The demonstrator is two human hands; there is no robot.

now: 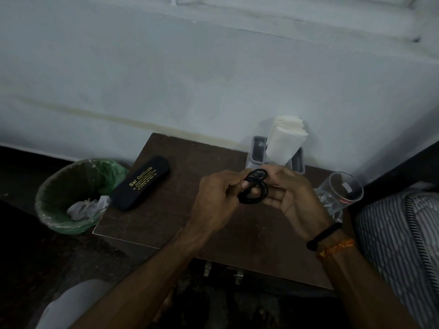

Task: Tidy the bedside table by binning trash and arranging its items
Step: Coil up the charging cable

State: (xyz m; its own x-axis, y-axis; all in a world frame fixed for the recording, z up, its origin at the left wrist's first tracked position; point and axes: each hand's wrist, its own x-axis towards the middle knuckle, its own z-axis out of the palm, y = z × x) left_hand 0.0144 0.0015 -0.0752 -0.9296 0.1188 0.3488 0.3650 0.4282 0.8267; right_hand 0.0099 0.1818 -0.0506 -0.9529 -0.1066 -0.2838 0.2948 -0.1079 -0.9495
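Observation:
Above the middle of the dark brown bedside table (166,224), both hands hold a coiled black cable (254,187). My left hand (217,198) pinches the coil from the left. From the right, my right hand (292,198) supports it with fingers curled under. A black spectacle case (141,186) with gold lettering lies on the table's left part. At the back stands a grey organiser (257,150) with folded white tissues (285,141) sticking out. A clear drinking glass (339,191) lies tilted at the table's right edge.
A bin (59,205) lined with a green bag stands on the floor left of the table, crumpled white paper (83,207) inside. A striped mattress (399,245) borders the table on the right. A pale wall runs behind. Two metal handles (223,271) show on the table's front.

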